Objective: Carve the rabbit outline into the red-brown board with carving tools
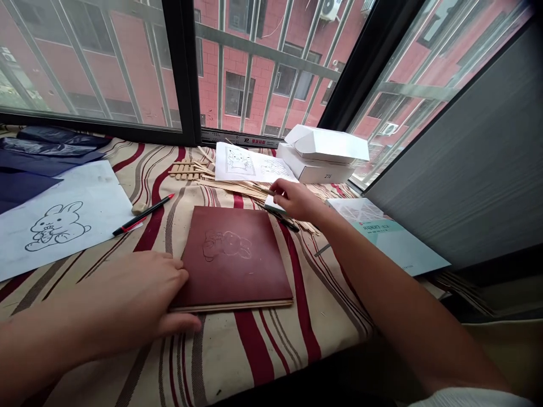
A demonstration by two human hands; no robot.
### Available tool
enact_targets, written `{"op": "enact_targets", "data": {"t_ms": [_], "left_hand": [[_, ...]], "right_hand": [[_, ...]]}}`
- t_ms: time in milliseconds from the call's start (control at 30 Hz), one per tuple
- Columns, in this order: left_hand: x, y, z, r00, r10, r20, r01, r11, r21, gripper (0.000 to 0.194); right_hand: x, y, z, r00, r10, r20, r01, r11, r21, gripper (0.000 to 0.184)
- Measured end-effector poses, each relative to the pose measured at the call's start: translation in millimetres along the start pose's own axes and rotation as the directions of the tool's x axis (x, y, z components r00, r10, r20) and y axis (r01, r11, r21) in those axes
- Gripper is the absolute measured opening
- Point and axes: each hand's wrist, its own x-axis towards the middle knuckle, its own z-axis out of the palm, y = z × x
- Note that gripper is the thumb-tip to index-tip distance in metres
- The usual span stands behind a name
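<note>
A square maroon board (271, 254) lies flat on the striped cloth, with faint rabbit outlines scratched into its top and pale layers showing along its near edge. At its near left corner is my left hand (139, 294), fingers curled against the left side and thumb stretched along the front. Beyond the board's far right corner, my right hand (292, 199) has its fingers bent together over a small white block (275, 206). What sits between those fingertips is too small to make out. A dark pen-like tool (285, 219) lies just below that hand.
Thin wood strips (237, 185) lie behind the board, with a printed drawing sheet (250, 161) and a white box (324, 158). On the left are a rabbit drawing (97, 192) and a black-red pen (144, 215). A pale green booklet (390, 243) lies right, near the window frame (184, 73).
</note>
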Motion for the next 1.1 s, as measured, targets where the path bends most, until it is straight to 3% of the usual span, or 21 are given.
{"op": "enact_targets", "data": {"t_ms": [100, 167, 467, 700, 933, 1100], "left_hand": [[-0.3, -3.3, -5.8, 0.985, -0.076, 0.154, 0.075, 0.997, 0.011, 0.027], [-0.1, -5.0, -8.9, 0.978, -0.066, 0.196, 0.07, 0.997, -0.013, 0.024], [-0.1, -13.4, -8.1, 0.98, 0.075, 0.184, -0.03, 0.971, -0.238, 0.029], [6.4, -19.7, -14.3, 0.976, 0.072, 0.204, -0.005, 0.951, -0.31, 0.037], [10.1, -25.8, -14.8, 0.975, 0.1, 0.196, -0.022, 0.931, -0.365, 0.038], [10.8, -27.5, -13.6, 0.973, 0.096, 0.209, -0.011, 0.926, -0.377, 0.038]], "right_hand": [[-13.3, -0.6, 2.7, 0.996, -0.036, 0.087, 0.046, 0.992, -0.12, 0.022], [-20.9, -3.2, 6.1, 0.99, -0.039, 0.134, 0.066, 0.978, -0.197, 0.015], [-36.6, -14.3, 8.7, 0.987, 0.067, 0.148, 0.001, 0.908, -0.42, 0.013], [-33.7, -17.3, 3.9, 0.996, 0.067, 0.051, -0.045, 0.938, -0.343, 0.03], [-20.8, -40.6, 36.1, 0.975, -0.187, 0.12, 0.209, 0.957, -0.203, 0.041], [-21.8, -45.1, 36.2, 0.96, -0.254, 0.12, 0.269, 0.955, -0.123, 0.046]]}}
